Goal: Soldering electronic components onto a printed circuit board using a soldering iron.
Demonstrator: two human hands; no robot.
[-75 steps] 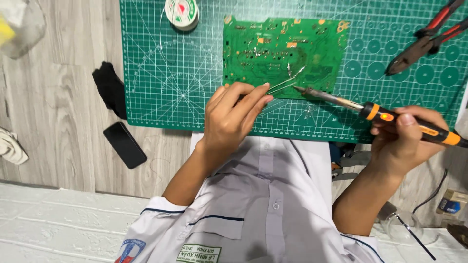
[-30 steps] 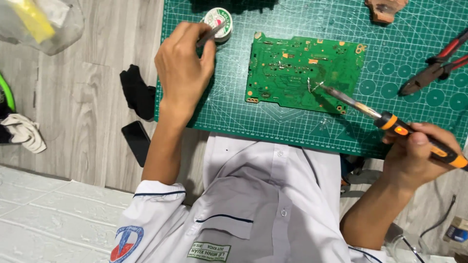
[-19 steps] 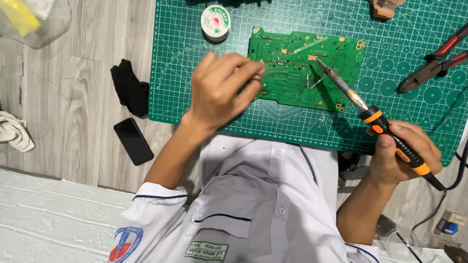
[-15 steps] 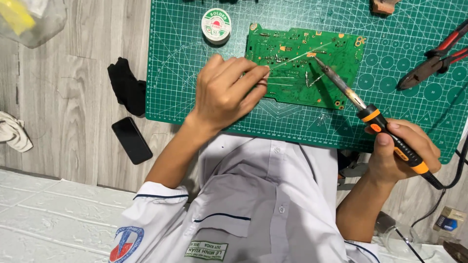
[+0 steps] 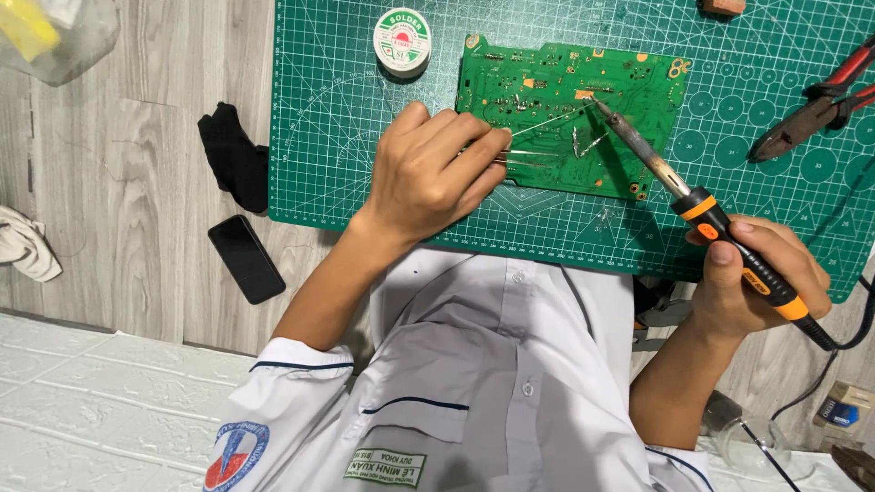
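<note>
Nearest the person, the right hand [image 5: 761,282] is wrapping closed around the black-and-orange handle of a soldering iron [image 5: 702,214], its metal tip reaching up-left onto the green circuit board [image 5: 565,109]. The left hand [image 5: 428,173] is pinching a thin strand of solder wire [image 5: 547,123] between thumb and fingertips, the wire's end lying at the iron's tip. Farther off, the board is lying flat on the green cutting mat [image 5: 328,109] on the desk, with a solder spool [image 5: 402,41] just beside it and red-handled pliers [image 5: 816,100] well to the right.

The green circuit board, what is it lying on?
The green circuit board lies flat on a green cutting mat with a white grid, which sits on a wooden table. The mat beneath the board is hidden, and the left hand covers the board's lower left edge.
</note>
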